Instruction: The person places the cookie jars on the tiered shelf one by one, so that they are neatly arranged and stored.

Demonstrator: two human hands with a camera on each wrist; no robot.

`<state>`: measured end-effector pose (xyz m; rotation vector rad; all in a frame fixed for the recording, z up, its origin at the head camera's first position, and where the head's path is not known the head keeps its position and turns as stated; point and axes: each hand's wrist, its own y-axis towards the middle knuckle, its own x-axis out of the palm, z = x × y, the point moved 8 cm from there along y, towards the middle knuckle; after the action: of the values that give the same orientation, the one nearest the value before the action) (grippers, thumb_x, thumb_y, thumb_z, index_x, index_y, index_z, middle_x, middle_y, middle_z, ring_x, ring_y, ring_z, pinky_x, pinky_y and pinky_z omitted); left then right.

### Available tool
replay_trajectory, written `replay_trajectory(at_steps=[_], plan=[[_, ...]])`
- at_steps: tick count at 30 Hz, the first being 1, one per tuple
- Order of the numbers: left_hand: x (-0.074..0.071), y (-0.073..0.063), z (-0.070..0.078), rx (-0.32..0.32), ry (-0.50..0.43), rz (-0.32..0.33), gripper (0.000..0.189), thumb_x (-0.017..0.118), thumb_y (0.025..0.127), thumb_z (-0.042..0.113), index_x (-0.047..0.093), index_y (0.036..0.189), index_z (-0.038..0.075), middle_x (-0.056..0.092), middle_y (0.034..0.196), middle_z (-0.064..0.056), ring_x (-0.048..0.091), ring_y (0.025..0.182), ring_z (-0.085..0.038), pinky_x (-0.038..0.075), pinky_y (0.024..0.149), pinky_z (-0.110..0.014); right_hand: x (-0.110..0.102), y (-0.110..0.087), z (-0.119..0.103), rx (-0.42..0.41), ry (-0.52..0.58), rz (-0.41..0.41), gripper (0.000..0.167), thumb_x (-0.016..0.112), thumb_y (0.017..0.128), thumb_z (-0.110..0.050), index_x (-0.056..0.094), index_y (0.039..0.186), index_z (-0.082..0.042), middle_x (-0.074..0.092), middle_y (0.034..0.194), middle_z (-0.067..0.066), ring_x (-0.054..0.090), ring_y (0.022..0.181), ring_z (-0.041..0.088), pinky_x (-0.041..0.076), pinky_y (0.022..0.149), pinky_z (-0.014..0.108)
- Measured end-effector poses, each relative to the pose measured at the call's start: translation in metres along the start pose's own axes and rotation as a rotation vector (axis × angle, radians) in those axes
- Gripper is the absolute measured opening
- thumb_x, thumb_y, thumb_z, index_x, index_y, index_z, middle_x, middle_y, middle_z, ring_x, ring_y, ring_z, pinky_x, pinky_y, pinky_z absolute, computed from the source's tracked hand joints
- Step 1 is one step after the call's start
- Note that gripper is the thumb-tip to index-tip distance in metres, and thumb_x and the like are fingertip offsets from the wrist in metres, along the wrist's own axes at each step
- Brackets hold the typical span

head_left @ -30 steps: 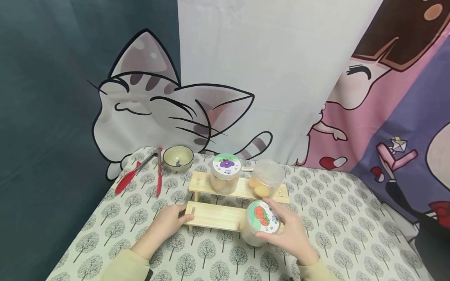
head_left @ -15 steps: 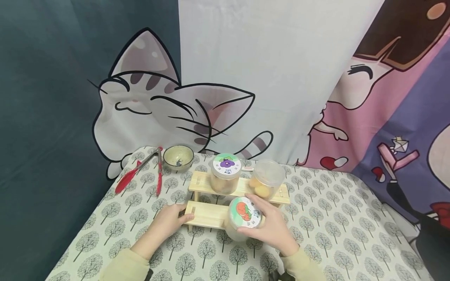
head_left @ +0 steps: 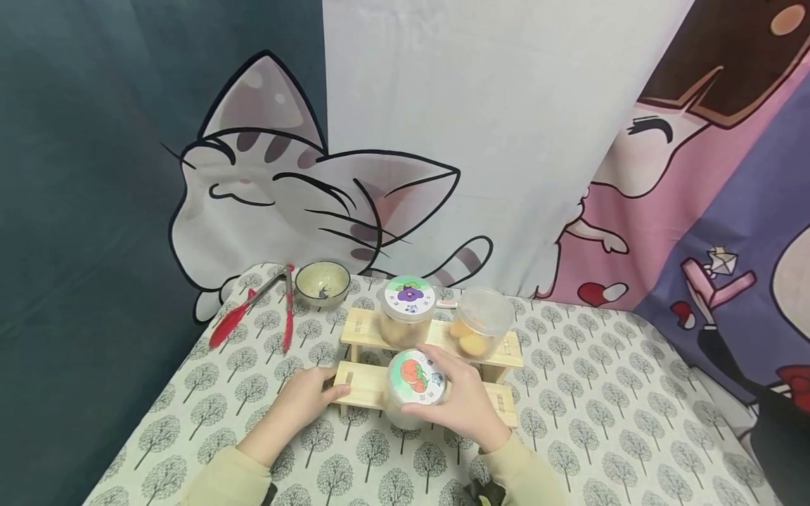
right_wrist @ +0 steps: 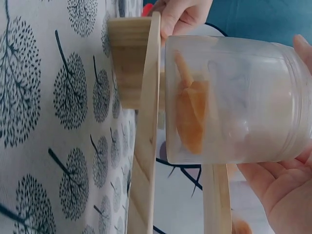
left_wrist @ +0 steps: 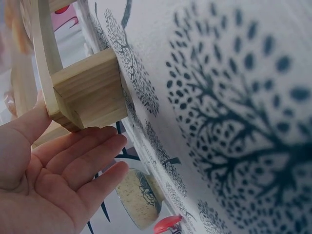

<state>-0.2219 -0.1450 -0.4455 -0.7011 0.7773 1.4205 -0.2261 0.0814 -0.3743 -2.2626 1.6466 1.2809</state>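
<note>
My right hand (head_left: 465, 400) grips a clear plastic jar (head_left: 400, 413) near its lid, which carries a tomato-like picture. The jar is upright over the lower step of a two-step wooden rack (head_left: 361, 383). In the right wrist view, a thin gap shows between its base and the board, and orange pieces (right_wrist: 192, 117) lie at its bottom. My left hand (head_left: 304, 397) holds the rack's left end, thumb on top and fingers beneath the board. On the upper step stand a jar with a purple-fruit lid (head_left: 408, 299) and a clear jar (head_left: 487, 316) containing yellow pieces.
Behind the rack to the left sit a speckled bowl (head_left: 323, 282) and red-tipped tongs (head_left: 287, 309), spread apart. A tree-patterned cloth (head_left: 563, 414) covers the table. A cartoon-printed curtain (head_left: 392, 84) hangs behind. Part of a pale handle (head_left: 446, 304) shows behind the upper step.
The right hand has carried the tomato-lid jar leftward along the lower step, uncovering the step's right end. The left hand has stayed at the rack's left end.
</note>
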Motion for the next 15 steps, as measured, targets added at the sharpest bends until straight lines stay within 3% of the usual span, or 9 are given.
replay_trajectory(at_steps=[15], plan=[[0.001, 0.001, 0.000, -0.004, -0.004, 0.003, 0.050, 0.071, 0.083, 0.032, 0.064, 0.120, 0.000, 0.066, 0.113, -0.022, 0.062, 0.105, -0.042, 0.047, 0.092, -0.055, 0.011, 0.002, 0.004, 0.116, -0.023, 0.039, 0.088, 0.088, 0.056, -0.046, 0.057, 0.131, -0.012, 0.063, 0.125, 0.001, 0.061, 0.109, 0.016, 0.049, 0.094, 0.040]])
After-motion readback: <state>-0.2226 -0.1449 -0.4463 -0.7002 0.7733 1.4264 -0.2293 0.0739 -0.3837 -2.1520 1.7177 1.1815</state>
